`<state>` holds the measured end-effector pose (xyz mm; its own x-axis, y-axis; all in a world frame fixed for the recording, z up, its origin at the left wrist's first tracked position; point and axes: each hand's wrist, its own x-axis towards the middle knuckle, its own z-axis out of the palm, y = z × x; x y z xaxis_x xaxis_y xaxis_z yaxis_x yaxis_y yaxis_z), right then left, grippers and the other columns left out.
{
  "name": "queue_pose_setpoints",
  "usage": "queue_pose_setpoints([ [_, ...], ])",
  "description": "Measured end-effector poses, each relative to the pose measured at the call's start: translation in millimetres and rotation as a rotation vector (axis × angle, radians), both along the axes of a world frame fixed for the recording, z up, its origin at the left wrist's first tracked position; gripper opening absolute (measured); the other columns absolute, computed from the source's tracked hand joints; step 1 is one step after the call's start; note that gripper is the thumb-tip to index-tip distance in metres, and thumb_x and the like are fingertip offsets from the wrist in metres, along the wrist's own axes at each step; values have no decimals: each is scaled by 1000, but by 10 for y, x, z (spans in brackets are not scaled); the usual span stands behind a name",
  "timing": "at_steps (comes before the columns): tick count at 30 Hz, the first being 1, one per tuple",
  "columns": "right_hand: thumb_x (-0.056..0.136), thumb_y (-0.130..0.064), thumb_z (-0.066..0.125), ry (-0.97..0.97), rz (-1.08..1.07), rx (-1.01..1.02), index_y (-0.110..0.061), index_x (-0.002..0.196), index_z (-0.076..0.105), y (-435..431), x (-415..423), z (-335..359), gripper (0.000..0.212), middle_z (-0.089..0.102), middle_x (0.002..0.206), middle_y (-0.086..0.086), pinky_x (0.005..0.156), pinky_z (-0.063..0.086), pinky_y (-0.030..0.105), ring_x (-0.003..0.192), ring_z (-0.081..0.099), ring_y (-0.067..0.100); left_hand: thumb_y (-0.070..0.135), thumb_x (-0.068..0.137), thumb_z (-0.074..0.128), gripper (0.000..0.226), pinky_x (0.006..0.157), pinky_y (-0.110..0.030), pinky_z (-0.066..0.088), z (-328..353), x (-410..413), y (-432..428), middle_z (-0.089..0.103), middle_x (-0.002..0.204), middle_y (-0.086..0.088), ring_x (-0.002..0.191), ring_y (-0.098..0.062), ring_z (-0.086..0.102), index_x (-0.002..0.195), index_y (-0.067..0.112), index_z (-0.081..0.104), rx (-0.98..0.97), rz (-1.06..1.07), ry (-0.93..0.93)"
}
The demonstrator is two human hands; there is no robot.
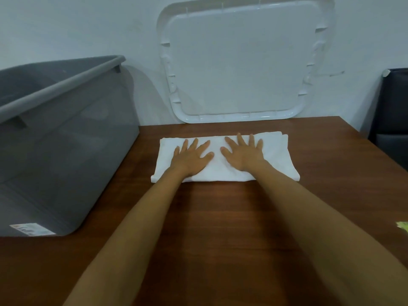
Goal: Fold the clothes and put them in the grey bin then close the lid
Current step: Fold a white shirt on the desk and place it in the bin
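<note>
A white cloth (278, 155), folded into a flat rectangle, lies on the brown wooden table (220, 217) near its far edge. My left hand (192, 156) presses flat on the cloth's left half, fingers spread and straight. My right hand (244, 152) lies flat on its middle, fingers spread too. The grey bin (66, 138) stands open on the table at the left, its inside hidden from here. The white lid (240, 62) leans upright against the wall behind the cloth.
A dark chair (390, 111) stands past the table's right edge. A small yellow-green scrap (403, 226) shows at the right border of the table. The white wall runs right behind the table.
</note>
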<state>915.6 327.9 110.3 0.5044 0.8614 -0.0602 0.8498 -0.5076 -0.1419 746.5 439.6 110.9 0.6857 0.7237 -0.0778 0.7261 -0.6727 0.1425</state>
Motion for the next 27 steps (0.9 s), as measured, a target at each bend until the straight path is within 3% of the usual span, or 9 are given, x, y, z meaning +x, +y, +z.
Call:
queue_pose_setpoints([
  [5,95,-76,2,-8,-10,-70,-44,161,-6,-56,-40,33,74,-14,171,-1,118,-11,70,154,-18,42,76,98,14,68,124,-55,-6,13,-88,-85,-7,172,4,158,-28,-10,159,50,0,-2,13,31],
  [17,94,-78,1,-10,2,-102,-46,160,-8,-721,-391,80,74,-15,171,-1,118,-10,69,154,-17,43,75,99,12,68,123,-57,-7,35,-542,-763,-10,172,2,158,-30,-13,160,49,-3,-12,42,41],
  [24,105,-60,8,-10,147,-95,-38,163,-5,-1184,-665,187,63,-8,172,1,123,-3,62,157,-9,33,75,98,10,72,123,-60,-8,80,-855,-1448,-15,171,-5,156,-36,-15,162,44,-5,-54,138,43],
  [27,106,-42,30,32,116,-60,-26,163,18,-1209,-932,348,60,13,170,8,124,8,59,155,12,37,72,100,13,73,122,-62,-1,122,-925,-1666,-10,171,-12,156,-41,-8,163,38,0,-65,168,95],
])
